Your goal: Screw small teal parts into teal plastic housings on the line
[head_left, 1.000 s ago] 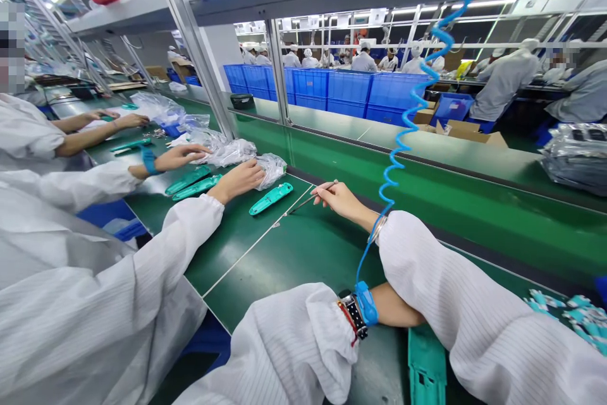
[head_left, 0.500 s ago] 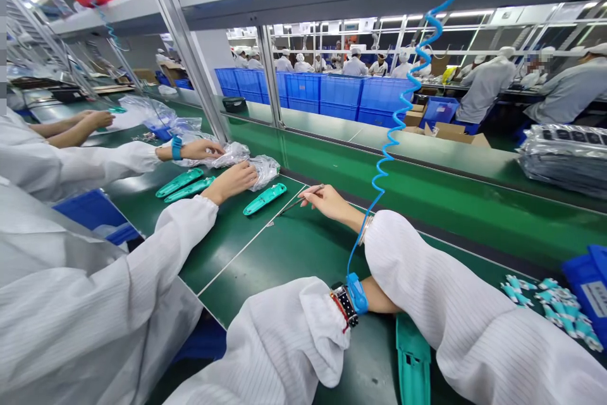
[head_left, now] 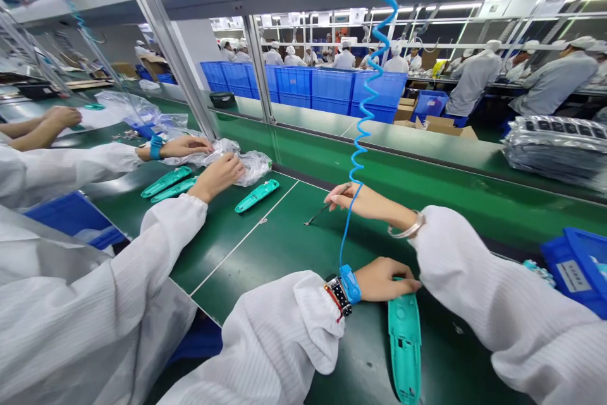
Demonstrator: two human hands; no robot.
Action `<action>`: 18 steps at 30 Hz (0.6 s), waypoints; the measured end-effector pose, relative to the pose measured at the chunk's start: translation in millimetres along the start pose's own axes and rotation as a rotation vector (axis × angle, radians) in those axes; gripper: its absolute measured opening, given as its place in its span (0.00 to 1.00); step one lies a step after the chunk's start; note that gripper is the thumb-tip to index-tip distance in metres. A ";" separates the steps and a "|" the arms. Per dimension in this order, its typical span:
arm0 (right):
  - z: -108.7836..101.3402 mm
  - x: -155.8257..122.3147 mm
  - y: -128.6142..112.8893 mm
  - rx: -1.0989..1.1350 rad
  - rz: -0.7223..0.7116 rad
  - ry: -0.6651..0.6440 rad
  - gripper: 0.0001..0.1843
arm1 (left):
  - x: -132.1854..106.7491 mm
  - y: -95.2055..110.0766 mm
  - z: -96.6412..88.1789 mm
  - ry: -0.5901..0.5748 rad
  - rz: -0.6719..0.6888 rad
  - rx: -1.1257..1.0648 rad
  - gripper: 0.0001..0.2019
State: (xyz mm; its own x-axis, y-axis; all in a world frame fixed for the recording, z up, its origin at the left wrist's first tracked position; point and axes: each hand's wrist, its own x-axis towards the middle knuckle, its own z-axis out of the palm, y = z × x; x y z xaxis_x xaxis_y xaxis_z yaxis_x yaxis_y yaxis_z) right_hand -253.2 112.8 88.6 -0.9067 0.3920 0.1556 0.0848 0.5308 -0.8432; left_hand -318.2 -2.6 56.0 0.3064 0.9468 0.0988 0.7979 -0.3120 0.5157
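View from above a green conveyor belt [head_left: 294, 247] in a factory, seen by a person in white sleeves. At five o'clock, close to the viewer, a long teal plastic casing [head_left: 404, 345] lies on the belt, pointing away. The left hand [head_left: 384, 278] rests on its far end with the fingers together and laid flat across it. The thumb is hidden, so it is unclear whether the hand grips the casing. A blue wrist strap [head_left: 349, 283] on that arm joins a blue coiled cord [head_left: 367, 95] rising to twelve o'clock. Just beyond, near the centre, the right hand [head_left: 365, 201] pinches thin metal tweezers [head_left: 325, 209] between thumb and fingertips, their tip slanting down toward nine o'clock. At ten o'clock, a co-worker's hand [head_left: 220, 172] touches a clear plastic bag [head_left: 253, 166], with another teal casing [head_left: 257, 195] beside it. A blue bin [head_left: 576, 266] sits at three o'clock.
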 end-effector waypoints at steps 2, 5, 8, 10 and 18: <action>-20.8 -32.9 -5.2 -0.060 0.041 -0.004 0.10 | 21.9 25.6 55.1 -0.092 0.020 -0.384 0.11; -50.0 -86.7 -10.4 -0.153 0.137 0.005 0.10 | 31.1 29.9 84.5 -0.213 -0.005 -0.715 0.12; -72.6 -137.3 -16.1 -0.283 0.267 0.002 0.12 | 28.5 19.5 73.1 -0.394 -0.022 -0.766 0.16; -84.6 -165.5 -23.0 -0.363 0.356 -0.030 0.14 | 28.2 16.5 64.6 -0.466 -0.024 -0.752 0.19; -105.3 -186.3 -56.0 -0.485 0.276 -0.009 0.18 | 20.5 13.4 49.2 -0.471 -0.074 -0.792 0.14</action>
State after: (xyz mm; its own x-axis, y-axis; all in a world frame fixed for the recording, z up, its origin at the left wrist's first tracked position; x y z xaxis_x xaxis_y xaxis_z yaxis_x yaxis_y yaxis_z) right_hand -45.5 89.1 161.0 -0.8269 0.5606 -0.0435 0.4983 0.6948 -0.5185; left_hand -275.7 8.7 23.0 0.5865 0.7782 -0.2246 0.2895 0.0576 0.9555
